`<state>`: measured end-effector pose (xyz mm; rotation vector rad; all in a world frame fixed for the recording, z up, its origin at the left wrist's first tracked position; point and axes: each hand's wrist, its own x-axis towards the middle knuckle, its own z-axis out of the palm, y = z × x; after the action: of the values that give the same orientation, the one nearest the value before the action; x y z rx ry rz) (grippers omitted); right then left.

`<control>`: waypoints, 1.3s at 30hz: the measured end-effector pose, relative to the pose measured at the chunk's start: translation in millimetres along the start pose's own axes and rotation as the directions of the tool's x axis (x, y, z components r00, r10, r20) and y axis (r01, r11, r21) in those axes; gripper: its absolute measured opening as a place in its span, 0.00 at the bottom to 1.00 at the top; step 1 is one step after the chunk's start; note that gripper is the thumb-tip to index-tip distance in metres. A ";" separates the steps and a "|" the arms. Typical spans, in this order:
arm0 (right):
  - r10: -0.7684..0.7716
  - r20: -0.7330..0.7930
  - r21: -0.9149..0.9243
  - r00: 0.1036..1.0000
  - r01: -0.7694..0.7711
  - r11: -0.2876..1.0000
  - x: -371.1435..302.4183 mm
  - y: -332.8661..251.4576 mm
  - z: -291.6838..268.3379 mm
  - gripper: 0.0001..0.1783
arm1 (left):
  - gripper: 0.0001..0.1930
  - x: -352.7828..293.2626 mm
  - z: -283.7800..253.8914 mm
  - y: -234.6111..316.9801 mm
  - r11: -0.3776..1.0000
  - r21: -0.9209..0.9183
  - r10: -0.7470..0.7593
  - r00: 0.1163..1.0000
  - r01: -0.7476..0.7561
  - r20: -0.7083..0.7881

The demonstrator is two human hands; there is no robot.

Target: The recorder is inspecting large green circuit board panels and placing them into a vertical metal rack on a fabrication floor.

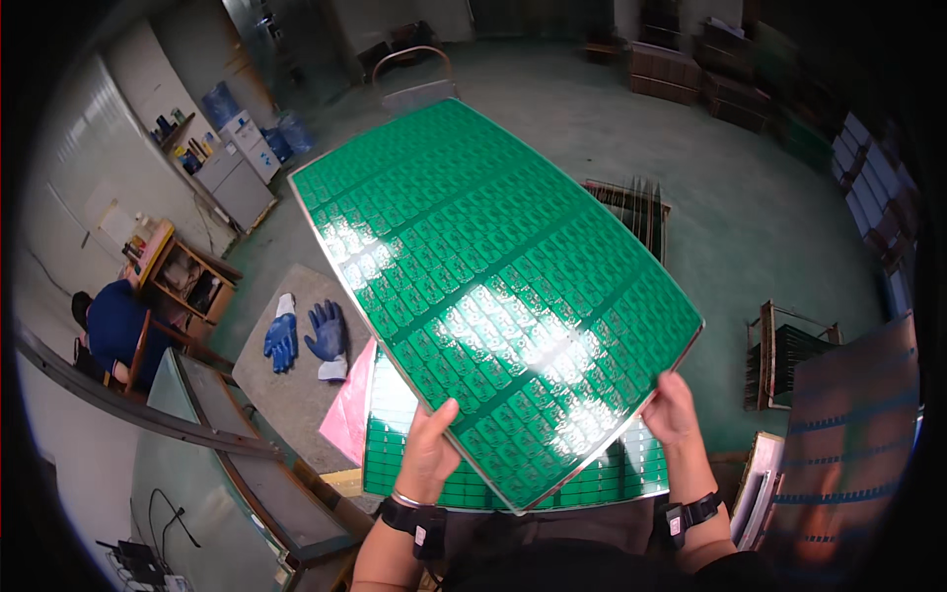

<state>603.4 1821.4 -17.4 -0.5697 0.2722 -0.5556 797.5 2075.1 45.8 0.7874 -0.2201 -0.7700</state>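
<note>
A large green printed circuit board panel (513, 266), covered in rows of small repeated patterns, is held up at a slant before me, bright with reflections. My left hand (430, 456) is closed on its lower left edge, thumb on the top face. At the lower right corner, my right hand (675, 409) grips the edge with its fingers partly behind it. Beneath lies another green panel (395, 464), mostly covered by the raised one. A pink sheet (347, 414) sticks out to its left. Two blue-and-white work gloves (327, 340) rest on a grey board beyond the sheet.
Wooden racks holding thin panels stand on the floor at right, one rack (789, 350) nearby. A copper-coloured panel (853, 434) leans at the far right. Lower left is a framed glass-like table (232, 444). A person in blue (123, 331) sits beyond it.
</note>
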 end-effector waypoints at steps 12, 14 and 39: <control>0.173 0.156 -0.148 0.972 -0.151 0.978 9.1 -63.9 -0.5 0.38 | 0.29 -6.9 -44.9 47.7 0.970 0.195 -0.157 0.987 0.145 0.044; 0.271 0.109 -0.237 0.956 -0.240 0.941 5.8 -61.2 0.4 0.39 | 0.28 -7.3 -46.8 50.2 0.943 0.299 -0.163 0.986 0.149 0.021; -0.322 -0.036 -0.105 0.946 0.317 0.943 27.7 -40.8 5.0 0.20 | 0.17 21.3 -34.9 -29.6 0.945 -0.324 0.046 0.999 -0.051 -0.025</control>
<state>610.9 1779.3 7.6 -0.7009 0.2592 -0.8766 812.4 2066.2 -1.6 0.4742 -0.0925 -0.7292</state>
